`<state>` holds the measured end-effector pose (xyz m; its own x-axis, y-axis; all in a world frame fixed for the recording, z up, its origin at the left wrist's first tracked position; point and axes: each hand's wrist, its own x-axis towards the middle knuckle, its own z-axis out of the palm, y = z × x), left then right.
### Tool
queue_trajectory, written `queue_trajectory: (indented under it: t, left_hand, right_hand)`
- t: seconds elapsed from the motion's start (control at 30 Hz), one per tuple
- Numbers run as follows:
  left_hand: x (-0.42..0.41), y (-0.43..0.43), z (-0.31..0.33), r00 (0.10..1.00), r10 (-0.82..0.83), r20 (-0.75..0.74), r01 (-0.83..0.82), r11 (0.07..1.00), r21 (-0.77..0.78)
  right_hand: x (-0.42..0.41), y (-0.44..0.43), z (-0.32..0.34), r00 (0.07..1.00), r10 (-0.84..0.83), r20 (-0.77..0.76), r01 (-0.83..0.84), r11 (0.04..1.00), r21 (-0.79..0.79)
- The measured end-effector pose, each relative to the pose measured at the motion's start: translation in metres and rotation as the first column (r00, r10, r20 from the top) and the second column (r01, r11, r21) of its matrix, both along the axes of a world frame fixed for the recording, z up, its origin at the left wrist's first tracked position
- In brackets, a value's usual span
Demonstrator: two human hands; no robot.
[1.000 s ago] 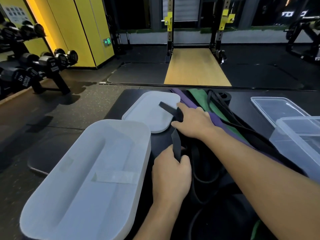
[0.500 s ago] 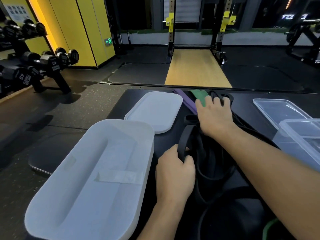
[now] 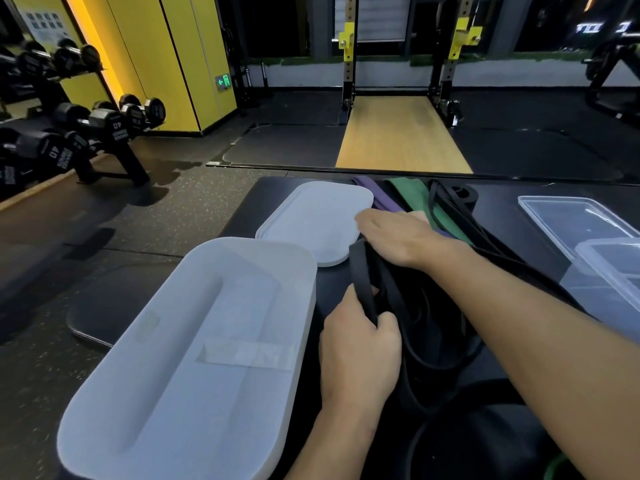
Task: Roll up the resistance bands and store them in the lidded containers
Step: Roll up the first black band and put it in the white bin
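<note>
Pinching black band (image 3: pixel 362 271), left hand (image 3: pixel 360 355); right hand (image 3: pixel 405 237) atop.

I see only bare skin here: the bare left hand (image 3: pixel 360 351), the bare right hand (image 3: pixel 403 237), and both forearms (image 3: pixel 526 327) uncovered as far as my view reaches.

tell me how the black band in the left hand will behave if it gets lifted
Probably floppy: the black band folds over above the left hand, and the black loops beside it lie slack on the table. It would likely dangle and may drag those loops along. Its matte, rubbery look suggests it grips rather than slips.
</note>
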<state>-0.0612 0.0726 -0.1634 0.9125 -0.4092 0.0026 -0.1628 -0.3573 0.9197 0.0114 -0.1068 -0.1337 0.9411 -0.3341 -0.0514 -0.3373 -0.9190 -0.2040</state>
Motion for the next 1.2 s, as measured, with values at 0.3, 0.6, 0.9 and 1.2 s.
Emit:
queue_trajectory:
  t: [0.3,0.6,0.9,1.2]
  left_hand:
    - [0.001,0.0,0.0,1.0,-0.007,-0.005,0.008,1.0,0.02]
    - [0.004,0.0,0.001,1.0,-0.01,-0.02,0.01,1.0,0.005]
    - [0.008,0.001,-0.002,0.998,0.019,-0.056,-0.021,0.999,-0.033]
    - [0.003,0.006,0.0,1.0,0.009,-0.03,-0.012,0.996,-0.085]
  right_hand:
    - [0.021,0.017,-0.017,0.999,-0.007,0.043,0.005,0.999,0.051]
    - [0.04,0.031,-0.024,0.997,0.067,0.046,-0.069,0.996,0.049]
    - [0.015,0.02,-0.006,0.936,-0.05,0.35,-0.001,0.99,0.143]
    - [-0.076,0.025,0.028,0.828,-0.185,0.53,0.133,0.982,0.134]
